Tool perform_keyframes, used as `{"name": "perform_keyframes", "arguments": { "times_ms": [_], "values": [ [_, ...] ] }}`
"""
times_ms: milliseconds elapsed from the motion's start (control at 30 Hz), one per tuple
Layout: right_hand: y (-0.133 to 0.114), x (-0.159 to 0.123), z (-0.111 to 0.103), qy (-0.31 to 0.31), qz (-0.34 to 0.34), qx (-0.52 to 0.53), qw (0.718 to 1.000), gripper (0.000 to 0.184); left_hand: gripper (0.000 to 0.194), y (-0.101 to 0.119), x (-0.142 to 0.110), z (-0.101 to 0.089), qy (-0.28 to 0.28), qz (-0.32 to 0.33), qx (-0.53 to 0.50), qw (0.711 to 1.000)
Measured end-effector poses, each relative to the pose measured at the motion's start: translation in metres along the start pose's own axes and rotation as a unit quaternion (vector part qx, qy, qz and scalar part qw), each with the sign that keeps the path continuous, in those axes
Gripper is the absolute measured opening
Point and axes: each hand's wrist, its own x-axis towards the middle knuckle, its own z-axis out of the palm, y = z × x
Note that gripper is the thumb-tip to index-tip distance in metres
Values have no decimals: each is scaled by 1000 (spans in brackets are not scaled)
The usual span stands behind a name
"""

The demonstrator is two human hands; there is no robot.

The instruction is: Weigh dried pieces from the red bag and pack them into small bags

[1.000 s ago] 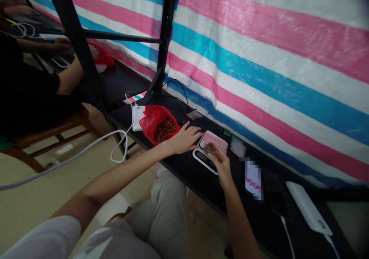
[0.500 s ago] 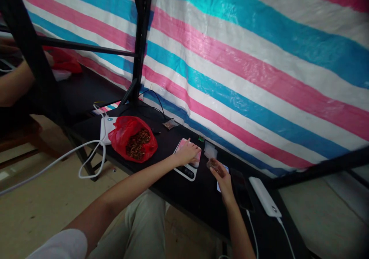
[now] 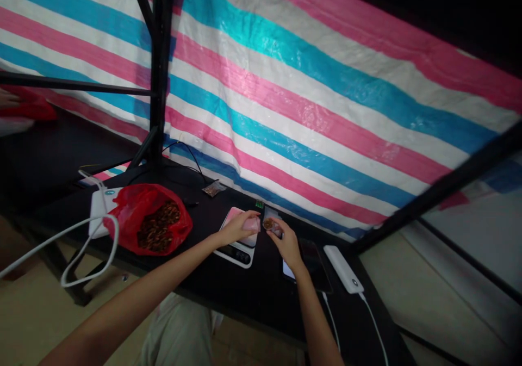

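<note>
My left hand [image 3: 236,229] is over the kitchen scale [image 3: 244,259], which is white with a dark control strip. Between its thumb and fingers is a pinkish see-through thing [image 3: 252,224] whose kind I cannot make out. To the right, my right hand [image 3: 287,242] pinches a small clear plastic bag [image 3: 269,224] with brown bits in it. An open red plastic bag [image 3: 122,216] full of brown dried pieces [image 3: 159,227] stands left of the scale.
A small filled bag [image 3: 212,188] and a green item [image 3: 259,204] lie near the striped sheet [image 3: 285,105]. Right of my right hand are a dark phone-like slab [image 3: 314,262] and a white power bank [image 3: 343,269]. A white cable [image 3: 49,242] loops at left.
My left hand has lifted from lying flat on the scale and now curls around the pinkish thing. My right hand has brought the small bag closer to it. The view has swung right.
</note>
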Motion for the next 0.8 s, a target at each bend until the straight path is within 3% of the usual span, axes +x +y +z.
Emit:
{"name": "perform_keyframes", "arguments": {
  "times_ms": [100,267,533,800],
  "values": [
    [-13,8,-7,-33,-39,-113,992,38,54,-1,2,2,25,-8,-92,995],
    [-36,28,-18,-82,-120,-272,951,35,53,8,3,-2,32,-5,-147,989],
    [-60,43,-21,-107,-222,-386,889,34,50,21,6,-11,79,-18,-201,976],
    [-74,42,-20,-104,-264,-472,835,37,47,20,6,-16,81,-22,-183,980]
  ]
}}
